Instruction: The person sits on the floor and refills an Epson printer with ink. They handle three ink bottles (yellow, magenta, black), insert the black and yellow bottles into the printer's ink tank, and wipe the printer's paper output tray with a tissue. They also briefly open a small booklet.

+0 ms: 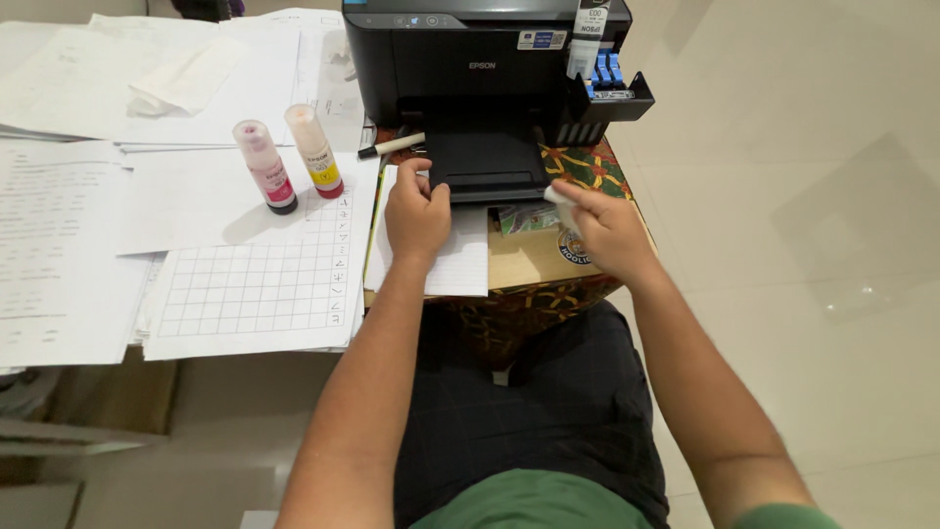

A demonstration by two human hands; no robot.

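Note:
A black printer (470, 69) stands at the back of a small table, its ink tank lid (607, 98) open on the right with blue caps showing. My left hand (416, 216) grips the left edge of the printer's black front tray (487, 165). My right hand (607, 230) holds a small white wad, perhaps tissue (561, 201), just right of the tray. Two ink bottles stand on papers to the left: a pink one (266, 167) and a yellow one (315, 152).
Many white sheets, one with a drawn grid (255, 284), cover the desk on the left. A marker pen (392, 146) lies near the printer. A patterned cloth (587, 167) covers the small table. Light tiled floor (803, 245) lies to the right.

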